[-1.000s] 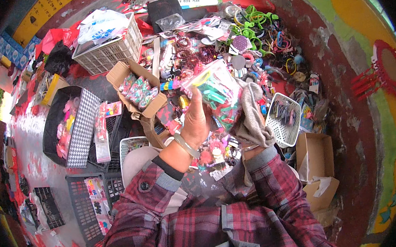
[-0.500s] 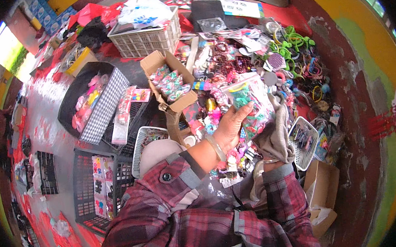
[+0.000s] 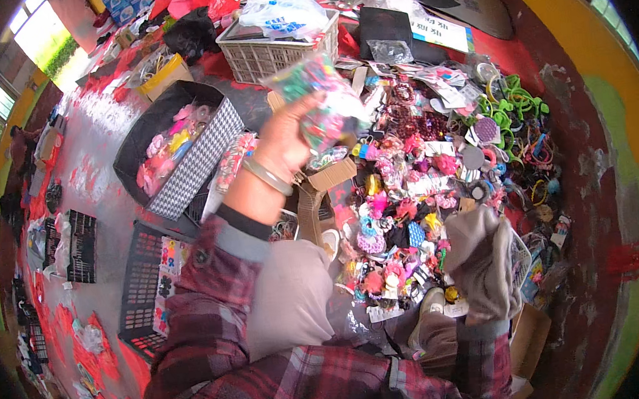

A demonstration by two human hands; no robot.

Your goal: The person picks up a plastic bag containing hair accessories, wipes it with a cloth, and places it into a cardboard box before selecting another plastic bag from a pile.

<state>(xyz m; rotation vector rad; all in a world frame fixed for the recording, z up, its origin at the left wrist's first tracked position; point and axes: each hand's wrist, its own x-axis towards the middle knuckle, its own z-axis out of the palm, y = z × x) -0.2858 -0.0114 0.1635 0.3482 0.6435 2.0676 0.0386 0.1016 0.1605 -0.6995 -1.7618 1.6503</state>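
Clear plastic bag of green and pink pieces [image 3: 333, 115], blurred, was at twelve o'clock, pinched by the bare left hand [image 3: 287, 138], thumb across its front. At four o'clock, soft grey cloth [image 3: 480, 250] covered the right hand, whose grip I could not tell. Multicoloured small hair ornaments [image 3: 408, 169] lay heaped towards three o'clock; a black box with a houndstooth side [image 3: 206, 164] stood at ten.

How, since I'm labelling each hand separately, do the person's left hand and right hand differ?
The left hand is bare, while the right hand is covered in grey fabric. The left hand grips a clear packet of colourful items; whether the right hand grips anything is hidden. A bracelet circles the left wrist; the right wrist is covered. Both extend from plaid sleeves.
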